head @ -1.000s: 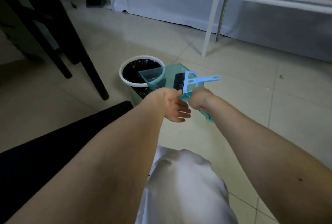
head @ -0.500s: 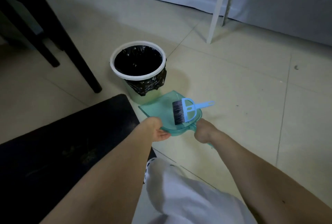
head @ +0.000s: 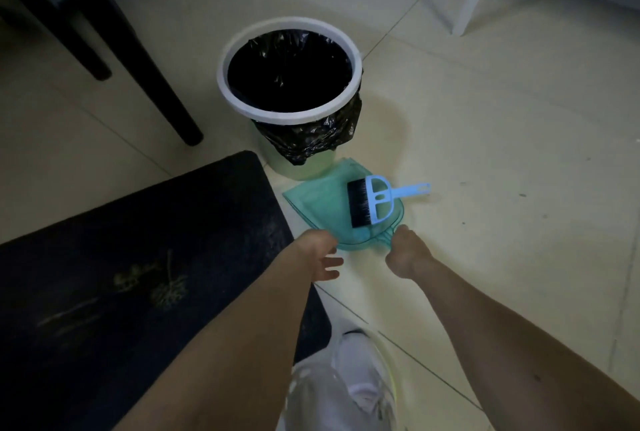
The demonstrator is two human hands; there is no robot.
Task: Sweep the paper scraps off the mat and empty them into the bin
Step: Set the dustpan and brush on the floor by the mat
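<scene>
You have lowered the dustpan (head: 322, 209) from the bin (head: 289, 70) to the floor, brush (head: 372, 200) inside — emptying looks done. Your right hand (head: 407, 254) grips its handle; your left hand (head: 320, 256) hovers open by the mat (head: 138, 257).

Looking down at a pale tiled floor (head: 485, 153). Green translucent dustpan (head: 322, 202) lying flat just in front of a white-rimmed bin (head: 289, 70) lined with a black bag. Small blue brush (head: 375, 200) resting in the pan, black bristles toward the mat side, handle pointing right. Right hand (head: 407, 252) closed around the dustpan's handle; left hand (head: 320, 257) loose-fingered at the pan's near edge. Dark mat (head: 121, 275) at left, white shoe (head: 363, 378) below.
</scene>
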